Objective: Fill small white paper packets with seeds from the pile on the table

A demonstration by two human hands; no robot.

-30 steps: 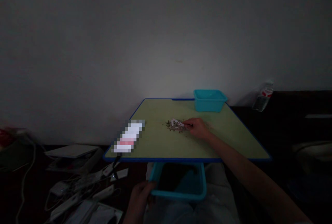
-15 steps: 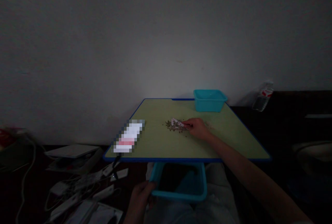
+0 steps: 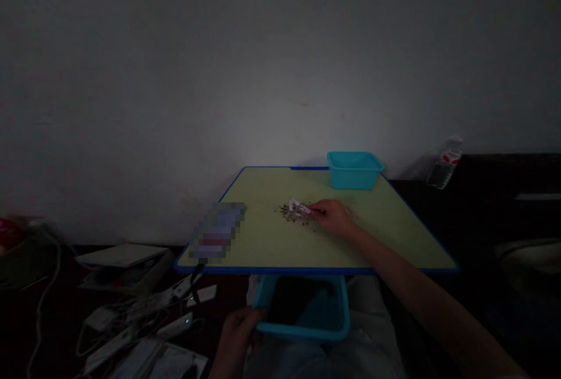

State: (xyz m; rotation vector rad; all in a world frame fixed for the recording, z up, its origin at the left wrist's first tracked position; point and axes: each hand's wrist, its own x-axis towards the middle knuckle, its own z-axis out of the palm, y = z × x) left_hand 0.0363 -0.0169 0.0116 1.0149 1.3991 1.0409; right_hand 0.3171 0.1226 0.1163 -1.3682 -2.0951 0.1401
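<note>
My right hand (image 3: 333, 216) is over the middle of the table, its fingers pinched on a small pale flat piece (image 3: 300, 206) whose kind I cannot make out. Small dark bits (image 3: 294, 215) lie scattered on the tabletop around and under this piece. Low in the view, my left hand (image 3: 239, 327) closes on the left rim of a blue plastic basin (image 3: 302, 330). That basin rests at my lap below the table's near edge, with its inside in dark shadow.
The low pale table (image 3: 272, 247) has a blue edge. A second blue basin (image 3: 355, 177) stands at its back right corner. A blurred-out phone (image 3: 218, 231) lies at the left. Cables and papers (image 3: 144, 309) clutter the left side; a plastic bottle (image 3: 445, 164) leans at the right.
The pale piece has shifted and tilted slightly among the dark bits. The phone's screen has dimmed. My left hand and its basin have stayed put.
</note>
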